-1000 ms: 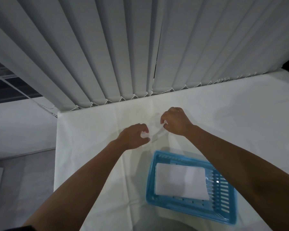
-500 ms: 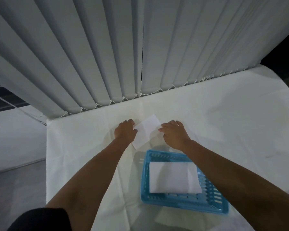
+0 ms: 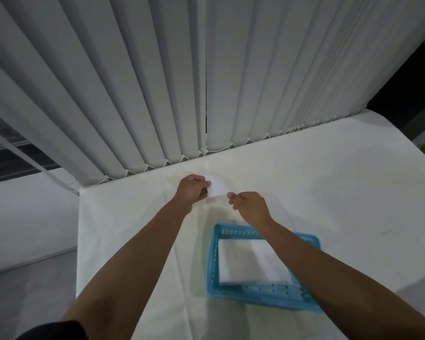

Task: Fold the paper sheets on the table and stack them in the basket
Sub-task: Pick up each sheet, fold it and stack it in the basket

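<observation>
A small white paper sheet [image 3: 216,188] is lifted off the white table [image 3: 329,182] near its far edge. My left hand [image 3: 193,190] grips the sheet's left side with curled fingers. My right hand [image 3: 249,207] pinches the sheet's lower right corner between thumb and fingertips. Nearer to me stands a blue plastic basket [image 3: 212,266]. Folded white sheets [image 3: 245,261] lie flat inside it. My right forearm crosses over the basket's right part and hides it.
Grey vertical blinds [image 3: 206,82] hang along the table's far edge, with a bead chain at their bottom. The table's left edge drops to a grey floor [image 3: 30,290]. A white cloth covers the whole table top.
The sheet lay flat under both hands half a second ago. Now it is raised, folded smaller, and both hands have moved farther from me.
</observation>
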The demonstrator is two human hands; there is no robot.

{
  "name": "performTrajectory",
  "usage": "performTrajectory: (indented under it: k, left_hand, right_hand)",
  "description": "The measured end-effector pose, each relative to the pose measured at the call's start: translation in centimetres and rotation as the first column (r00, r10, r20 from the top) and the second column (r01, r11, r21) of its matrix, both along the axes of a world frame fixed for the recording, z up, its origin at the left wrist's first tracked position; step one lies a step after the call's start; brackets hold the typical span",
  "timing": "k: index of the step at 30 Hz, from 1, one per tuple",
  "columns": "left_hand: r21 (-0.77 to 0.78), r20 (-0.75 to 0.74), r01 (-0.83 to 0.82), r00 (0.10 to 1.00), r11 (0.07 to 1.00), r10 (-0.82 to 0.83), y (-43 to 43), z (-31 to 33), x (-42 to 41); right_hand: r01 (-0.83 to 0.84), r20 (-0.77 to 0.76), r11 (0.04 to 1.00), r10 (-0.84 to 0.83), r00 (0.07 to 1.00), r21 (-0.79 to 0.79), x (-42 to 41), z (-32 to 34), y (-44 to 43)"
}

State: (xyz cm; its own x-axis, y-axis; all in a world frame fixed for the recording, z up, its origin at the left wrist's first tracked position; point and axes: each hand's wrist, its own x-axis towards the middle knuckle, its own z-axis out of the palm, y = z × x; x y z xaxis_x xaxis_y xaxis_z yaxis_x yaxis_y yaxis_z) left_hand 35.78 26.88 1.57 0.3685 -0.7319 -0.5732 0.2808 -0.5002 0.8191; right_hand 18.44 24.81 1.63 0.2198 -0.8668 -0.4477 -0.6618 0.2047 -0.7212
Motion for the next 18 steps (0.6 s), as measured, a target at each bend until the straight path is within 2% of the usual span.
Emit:
performTrajectory:
  k: [3,6,8,9,11,14,18]
  left_hand:
    - [-0.084,-0.117,-0.062,0.992,0.995,0.052,1.3,2.0,-1.6]
    - [-0.126,-0.156,-0.083,0.986,0.989,0.062,3.2,2.9,-3.2]
    - [-0.122,-0.187,-0.093,0.980,0.988,0.069,4.6,3.0,-4.2]
    - [-0.114,-0.203,-0.099,0.976,0.988,0.075,5.2,2.9,-4.6]
    - [-0.101,-0.224,-0.131,0.969,0.986,0.105,6.2,2.7,-4.9]
    - [-0.069,-0.265,-0.264,0.935,0.962,0.238,7.2,2.5,-4.4]
    - [-0.064,-0.301,-0.361,0.896,0.930,0.327,7.9,3.0,-4.0]
  right_hand:
    - [0.153,0.210,0.938,-0.225,0.952,0.312,0.8,1.2,1.2]
    - [0.238,0.357,0.868,-0.410,0.840,0.436,1.0,1.8,2.0]
    - [0.284,0.425,0.860,-0.465,0.777,0.423,0.7,2.1,2.2]
    - [0.282,0.446,0.875,-0.450,0.773,0.394,0.5,2.4,2.3]
    - [0.245,0.449,0.915,-0.374,0.811,0.321,0.0,2.7,2.7]
    - [0.192,0.379,0.951,-0.276,0.883,0.244,-1.2,2.7,3.5]
    - [0.130,0.320,0.973,-0.186,0.929,0.189,-3.4,2.4,4.5]
